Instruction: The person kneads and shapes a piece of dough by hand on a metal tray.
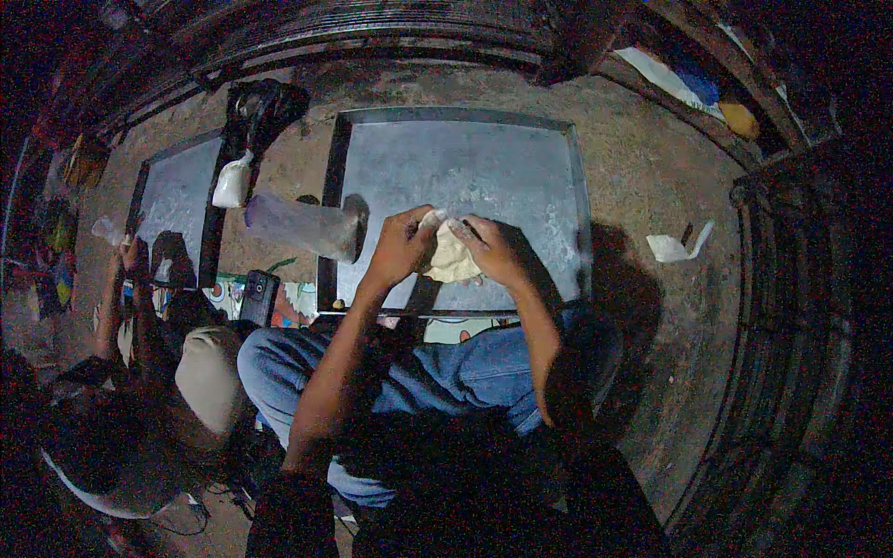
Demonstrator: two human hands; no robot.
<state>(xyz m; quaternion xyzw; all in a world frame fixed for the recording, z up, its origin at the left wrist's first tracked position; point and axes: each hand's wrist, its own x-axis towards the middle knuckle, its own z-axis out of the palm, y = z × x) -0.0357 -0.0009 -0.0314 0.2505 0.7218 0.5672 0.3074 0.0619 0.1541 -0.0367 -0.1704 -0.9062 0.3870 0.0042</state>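
Left grip: ours (405, 244) is pinching the upper left of a pale cream, lumpy piece of dough (452, 260).
Right grip: ours (488, 249) has the upper right, thumbs almost meeting.
Dough spot: between our hands, over a grey, rectangular metal tray with a raised rim (419, 149); can't tell if its underside touches.
Dough feel: we'd guess soft, fairly light, a bit sticky, and likely to tear if yanked.
Where to hold: both sides, we reckon, with broad finger contact, since pinching one thin edge could stretch it.
Tray's left edge: a cloudy, cylinder-shaped plastic bag (302, 228) lies across it.
Farther left: a small, white, filled plastic bag (232, 183), plus a co-worker's similar grey metal tray (181, 186).
Right floor: a crumpled white wrapper (670, 246), well apart from us.
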